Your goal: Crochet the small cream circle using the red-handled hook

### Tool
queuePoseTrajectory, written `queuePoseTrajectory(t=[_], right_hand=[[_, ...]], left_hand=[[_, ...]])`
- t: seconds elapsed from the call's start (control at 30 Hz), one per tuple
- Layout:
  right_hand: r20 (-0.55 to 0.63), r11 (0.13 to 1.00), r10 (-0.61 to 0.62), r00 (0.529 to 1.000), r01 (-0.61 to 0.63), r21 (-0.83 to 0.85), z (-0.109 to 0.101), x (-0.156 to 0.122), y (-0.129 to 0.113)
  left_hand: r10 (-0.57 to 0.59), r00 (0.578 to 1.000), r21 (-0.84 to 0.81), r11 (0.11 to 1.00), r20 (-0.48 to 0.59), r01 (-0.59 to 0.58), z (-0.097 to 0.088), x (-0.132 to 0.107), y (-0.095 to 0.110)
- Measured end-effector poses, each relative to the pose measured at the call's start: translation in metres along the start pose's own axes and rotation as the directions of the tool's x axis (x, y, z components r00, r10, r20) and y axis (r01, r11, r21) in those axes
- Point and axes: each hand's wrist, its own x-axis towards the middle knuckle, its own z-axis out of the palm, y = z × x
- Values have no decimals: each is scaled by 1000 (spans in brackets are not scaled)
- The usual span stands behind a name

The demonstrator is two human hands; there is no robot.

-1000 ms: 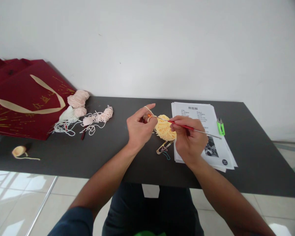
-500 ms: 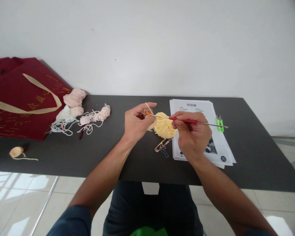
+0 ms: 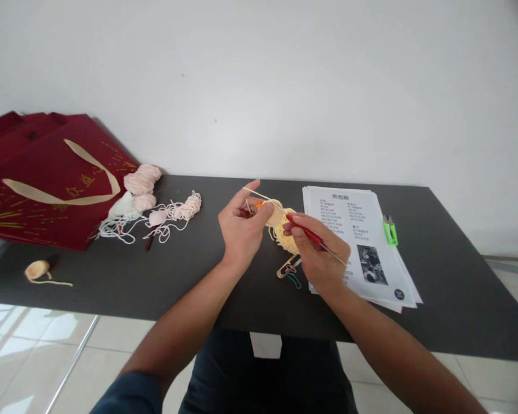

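Note:
My left hand [image 3: 240,227] is closed in a pinch on a small yellow crochet piece [image 3: 275,211] with an orange marker, a strand of yellow yarn running over its forefinger. My right hand [image 3: 319,253] grips a crochet hook with a red handle [image 3: 304,231]; the hook's tip is at the piece. Under and between the hands lies a ball of yellow yarn [image 3: 285,238] on the dark table [image 3: 216,276].
A stack of printed sheets [image 3: 362,241] lies right of my hands, with green snips [image 3: 389,231] beyond. A safety pin and teal marker [image 3: 290,270] lie near the yarn. Pink yarn and pieces [image 3: 155,207] and a red bag [image 3: 47,178] sit at left; a small tan piece [image 3: 38,269] lies near the front edge.
My right hand has swung the hook from level to slanting down toward me and moved closer to my left hand. The view shifted slightly.

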Motion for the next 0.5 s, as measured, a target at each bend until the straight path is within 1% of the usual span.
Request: queuePoseTrajectory(t=[0.1,0.23,0.37,0.5], right_hand=[[-48,991,101,994,-97,89,3,0,-3],[-80,979,148,986,-135,153,2,4,4],[-78,955,189,979,-165,246,-1,10,13],[-38,925,270,962,-248,288,-5,15,13]], left_hand=[[76,997,80,994,-30,-74,0,-1,5],[148,988,176,974,-30,-141,-1,-1,9],[207,978,258,945,10,-203,-1,-2,6],[242,969,331,911,56,-247,-4,-2,1]])
